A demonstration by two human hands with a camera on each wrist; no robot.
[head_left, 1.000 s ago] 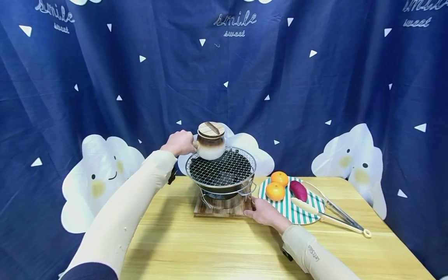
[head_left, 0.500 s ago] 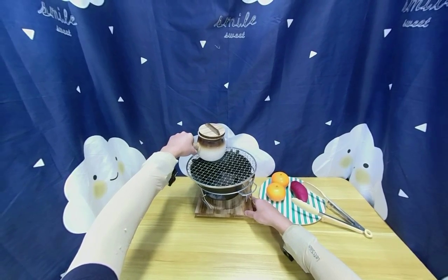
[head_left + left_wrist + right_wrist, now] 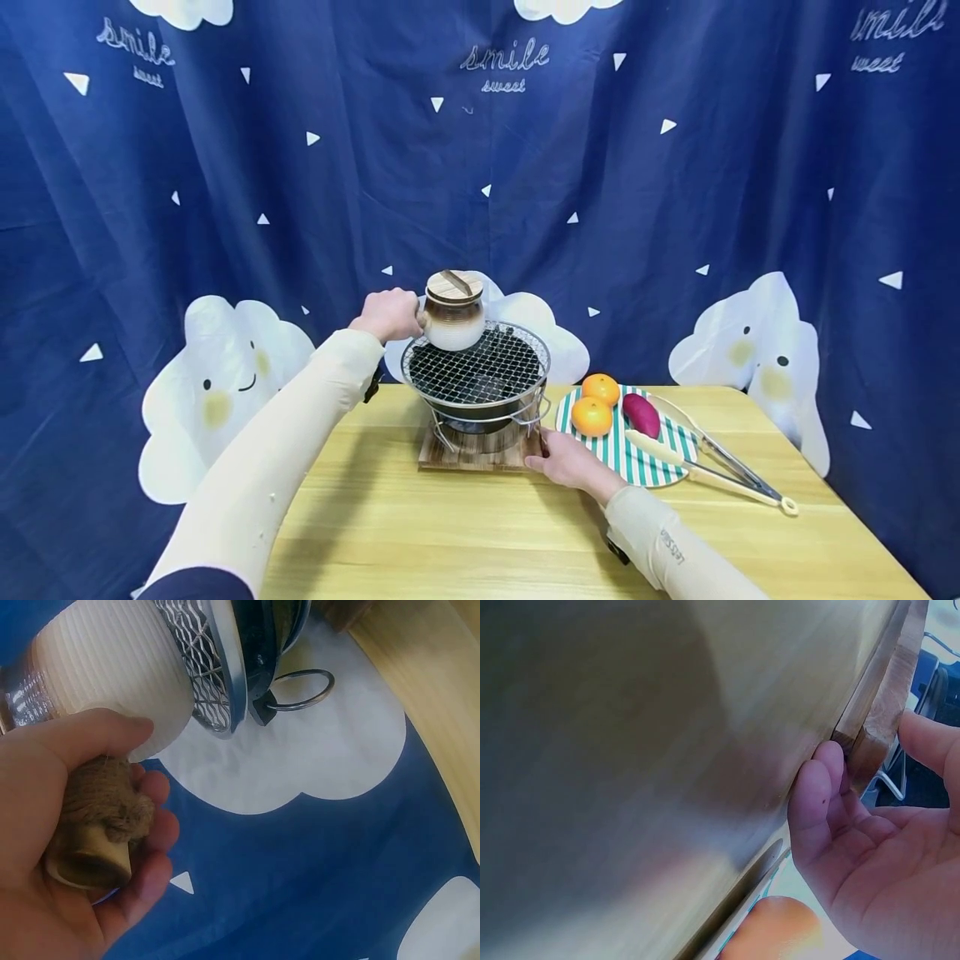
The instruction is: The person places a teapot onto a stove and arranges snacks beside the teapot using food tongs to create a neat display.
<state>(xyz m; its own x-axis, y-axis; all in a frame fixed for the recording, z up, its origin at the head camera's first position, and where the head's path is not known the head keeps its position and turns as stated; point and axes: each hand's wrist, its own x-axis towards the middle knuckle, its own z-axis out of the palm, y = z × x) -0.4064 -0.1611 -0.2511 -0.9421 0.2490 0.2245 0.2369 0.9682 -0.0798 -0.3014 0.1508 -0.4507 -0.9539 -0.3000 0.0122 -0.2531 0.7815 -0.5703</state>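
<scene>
My left hand (image 3: 387, 315) grips the twine-wrapped handle (image 3: 105, 795) of a small brown-and-white pot (image 3: 453, 325) with a wooden lid (image 3: 454, 287). The pot is upright at the rear left of a round grill's wire mesh (image 3: 480, 367); whether its base bears on the mesh I cannot tell. Beneath the grill lies a square wooden board (image 3: 480, 458). My right hand (image 3: 570, 460) holds that board's right front corner. In the right wrist view its thumb lies on the upper side of the board (image 3: 885, 712), with curled fingers against the lower edge.
Right of the grill, a green-and-white striped mat (image 3: 626, 454) bears two oranges (image 3: 592, 416) and a purple sweet potato (image 3: 642, 416). Tongs (image 3: 720, 467) lie partly across the mat. A blue curtain (image 3: 480, 167) hangs behind the wooden table (image 3: 450, 533).
The whole head view has shifted slightly downward in the frame. Both hands keep their holds, and the pot stays in about the same place over the grill.
</scene>
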